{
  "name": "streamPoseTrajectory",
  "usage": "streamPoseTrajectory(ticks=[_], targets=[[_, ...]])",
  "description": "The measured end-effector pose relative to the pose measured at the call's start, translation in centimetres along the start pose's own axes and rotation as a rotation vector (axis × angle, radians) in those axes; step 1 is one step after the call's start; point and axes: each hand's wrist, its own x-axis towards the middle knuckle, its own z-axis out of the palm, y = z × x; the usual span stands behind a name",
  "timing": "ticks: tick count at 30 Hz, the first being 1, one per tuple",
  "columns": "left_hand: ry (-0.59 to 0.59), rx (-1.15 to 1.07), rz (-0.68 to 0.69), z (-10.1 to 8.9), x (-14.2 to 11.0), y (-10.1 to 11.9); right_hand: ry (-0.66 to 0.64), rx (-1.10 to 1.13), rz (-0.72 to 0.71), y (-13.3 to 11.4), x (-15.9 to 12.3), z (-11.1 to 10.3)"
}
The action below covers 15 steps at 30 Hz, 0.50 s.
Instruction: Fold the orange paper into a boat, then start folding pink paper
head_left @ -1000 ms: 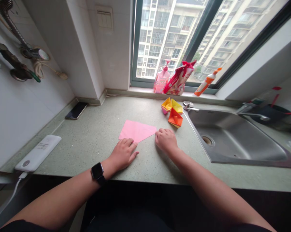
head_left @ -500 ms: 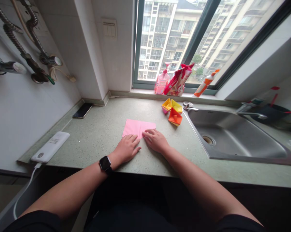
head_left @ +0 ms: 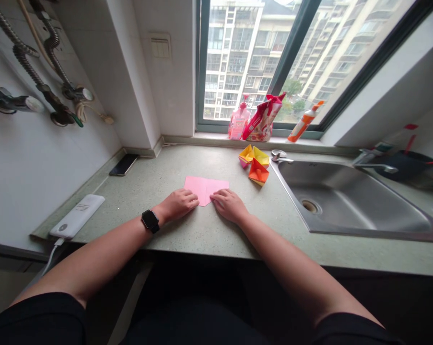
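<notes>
A sheet of pink paper [head_left: 204, 188] with a crease near its middle lies on the counter in front of me. At its lower left edge are the curled fingers of my left hand [head_left: 179, 203], closed on the paper, the thumb mostly hidden. My right hand [head_left: 229, 205] has its fingers bent together over the lower right edge, closed on the sheet there. Between the two hands the lower edge of the paper comes to a blunt point. Folded paper pieces in orange-red [head_left: 258, 171], yellow [head_left: 261, 156] and orange-yellow [head_left: 246, 154] sit together behind my right hand.
A steel sink [head_left: 356, 201] is set into the counter [head_left: 147, 191] on the right. Far left lie a black phone [head_left: 123, 164] and a white power bank [head_left: 77, 215] with a cable. A pump bottle [head_left: 239, 122], a red bag [head_left: 264, 120] and an orange-white bottle [head_left: 304, 123] line the windowsill.
My left hand has shifted left and up from the paper's lower middle to its left edge, its fingers now curled. My right hand has stayed nearly in place.
</notes>
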Motion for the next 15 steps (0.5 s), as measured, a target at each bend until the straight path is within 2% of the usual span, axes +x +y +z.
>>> streamPoseTrajectory(ticks=[7,11,15], targets=[[-0.026,0.023,0.099,-0.5,0.6,0.1,0.003,-0.002,0.010,-0.2,0.0,0.0],[0.006,-0.002,0.095,-0.9,0.4,-1.5,-0.011,0.005,-0.007,0.1,0.2,-0.2],[0.064,-0.063,0.030,-0.8,0.3,-3.8,-0.042,0.030,-0.056,0.9,1.1,-0.9]])
